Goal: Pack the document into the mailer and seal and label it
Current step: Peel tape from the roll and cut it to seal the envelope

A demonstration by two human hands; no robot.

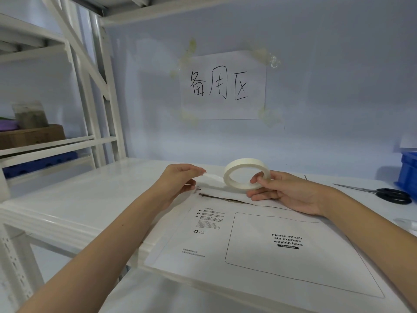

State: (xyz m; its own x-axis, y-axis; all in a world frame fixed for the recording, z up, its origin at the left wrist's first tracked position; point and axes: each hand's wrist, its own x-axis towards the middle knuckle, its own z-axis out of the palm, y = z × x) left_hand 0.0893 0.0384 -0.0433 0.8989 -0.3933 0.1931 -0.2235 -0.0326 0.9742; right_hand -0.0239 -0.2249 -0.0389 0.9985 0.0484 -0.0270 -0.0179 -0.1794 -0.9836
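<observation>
The mailer (259,240) lies flat on the surface (90,195) under both hands, its flap edge apparently not yet taped and its waybill box blank. The right hand (284,190) grips the tape roll (246,175); the left hand (180,179) pinches the tape's free end. Sealing seems just underway; labelling remains. Scissors (383,194) lie beyond the right hand.

White shelf (90,199) with mailer (259,256), scissors (388,194), blue bin (408,172).
</observation>
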